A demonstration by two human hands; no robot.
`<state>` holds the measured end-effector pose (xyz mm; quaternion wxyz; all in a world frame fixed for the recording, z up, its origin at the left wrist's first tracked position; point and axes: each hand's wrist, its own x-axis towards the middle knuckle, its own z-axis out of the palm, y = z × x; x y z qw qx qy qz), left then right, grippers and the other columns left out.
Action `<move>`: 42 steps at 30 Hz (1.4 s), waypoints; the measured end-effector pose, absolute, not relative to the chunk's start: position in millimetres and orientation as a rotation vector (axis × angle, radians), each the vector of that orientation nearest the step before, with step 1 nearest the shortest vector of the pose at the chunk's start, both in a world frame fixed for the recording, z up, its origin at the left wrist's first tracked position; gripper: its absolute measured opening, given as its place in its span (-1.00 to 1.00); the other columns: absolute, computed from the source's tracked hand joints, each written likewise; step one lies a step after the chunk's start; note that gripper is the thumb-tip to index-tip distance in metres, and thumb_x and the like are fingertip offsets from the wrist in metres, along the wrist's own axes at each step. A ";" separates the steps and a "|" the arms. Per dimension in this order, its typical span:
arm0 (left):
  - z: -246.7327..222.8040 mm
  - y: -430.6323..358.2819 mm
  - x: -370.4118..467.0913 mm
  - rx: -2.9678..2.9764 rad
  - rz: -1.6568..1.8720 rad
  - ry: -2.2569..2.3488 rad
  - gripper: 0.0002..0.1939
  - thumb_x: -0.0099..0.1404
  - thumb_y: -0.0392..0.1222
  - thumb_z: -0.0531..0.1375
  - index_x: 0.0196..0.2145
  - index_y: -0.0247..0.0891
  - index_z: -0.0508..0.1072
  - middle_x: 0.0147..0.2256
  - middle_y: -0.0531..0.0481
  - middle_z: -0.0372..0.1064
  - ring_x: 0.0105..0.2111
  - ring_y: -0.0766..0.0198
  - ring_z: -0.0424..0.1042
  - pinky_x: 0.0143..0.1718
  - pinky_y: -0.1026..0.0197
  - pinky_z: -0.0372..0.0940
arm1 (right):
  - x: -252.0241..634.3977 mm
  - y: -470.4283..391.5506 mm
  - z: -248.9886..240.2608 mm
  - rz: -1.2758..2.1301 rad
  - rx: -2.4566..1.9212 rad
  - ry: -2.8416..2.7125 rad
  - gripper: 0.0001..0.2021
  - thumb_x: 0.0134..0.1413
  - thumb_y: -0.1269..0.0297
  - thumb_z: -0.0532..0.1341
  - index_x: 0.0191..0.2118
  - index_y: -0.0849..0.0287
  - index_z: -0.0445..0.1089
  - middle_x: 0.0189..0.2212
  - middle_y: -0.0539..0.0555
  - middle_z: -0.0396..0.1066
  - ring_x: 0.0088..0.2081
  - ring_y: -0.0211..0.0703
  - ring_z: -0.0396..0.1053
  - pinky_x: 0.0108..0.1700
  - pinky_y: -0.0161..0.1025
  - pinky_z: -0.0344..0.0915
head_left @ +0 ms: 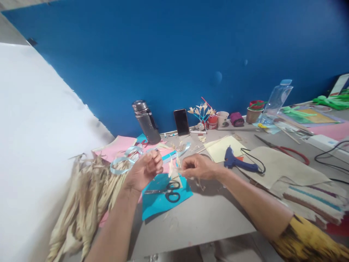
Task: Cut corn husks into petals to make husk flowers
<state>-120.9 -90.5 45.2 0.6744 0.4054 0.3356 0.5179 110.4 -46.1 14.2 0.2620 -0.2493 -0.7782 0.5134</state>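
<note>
My left hand [149, 167] is raised over the table with its fingers curled in. Whatever may be between those fingers is hidden. To its right, my right hand [200, 166] pinches a small pale piece of dried husk [171, 169] that has pointed tips. Below both hands, black-handled scissors [171, 192] lie on a blue sheet [155, 209]. A light blue ribbon [118, 167] loops behind and left of my left hand. Dried corn husks [84, 207] hang in a bundle at the table's left side.
A dark thermos [147, 123], a phone [181, 122] and husk flowers [201, 111] stand along the blue wall. On the right are a blue glue gun [241, 162], red-handled shears [289, 151], a leaning plastic bottle [276, 102] and beige cloth [286, 165]. Cables trail at far right.
</note>
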 end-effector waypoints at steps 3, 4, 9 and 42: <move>37.4 -90.0 -109.4 1.029 1.053 0.866 -0.57 -0.02 0.04 0.44 -0.37 -0.30 0.41 -0.50 0.05 0.31 -0.51 0.35 0.32 -0.48 0.29 0.22 | 108.4 -46.7 12.7 1.422 -0.716 -2.051 -0.74 0.03 0.13 0.29 -0.50 0.20 0.36 -0.58 -0.06 0.30 -0.52 -0.32 0.17 -0.50 -0.38 0.07; 33.2 -90.4 -103.9 1.079 0.984 0.914 -0.61 0.00 0.00 0.44 -0.37 -0.31 0.42 -0.52 0.04 0.32 -0.52 0.34 0.31 -0.48 0.29 0.20 | 108.2 -46.7 12.1 1.420 -0.728 -2.044 -0.73 0.03 0.12 0.30 -0.50 0.20 0.37 -0.58 -0.06 0.30 -0.53 -0.32 0.17 -0.50 -0.38 0.07; 17.8 -93.7 -85.7 1.108 0.939 0.995 -0.71 0.06 -0.13 0.39 -0.52 -0.30 0.36 -0.62 0.06 0.29 -0.61 0.39 0.24 -0.53 0.30 0.10 | 111.3 -46.1 12.6 1.429 -0.675 -2.061 -0.77 0.04 0.15 0.29 -0.49 0.20 0.40 -0.57 -0.05 0.35 -0.52 -0.31 0.20 -0.47 -0.37 0.10; 12.8 -94.5 -78.4 1.059 1.083 0.942 -0.73 0.10 -0.08 0.38 -0.47 -0.31 0.42 -0.54 0.03 0.35 -0.54 0.36 0.30 -0.47 0.29 0.15 | 102.7 -51.3 9.2 1.620 -0.642 -1.723 -0.69 -0.05 0.07 0.38 -0.50 0.22 0.41 -0.57 -0.01 0.38 -0.52 -0.29 0.24 -0.47 -0.34 0.11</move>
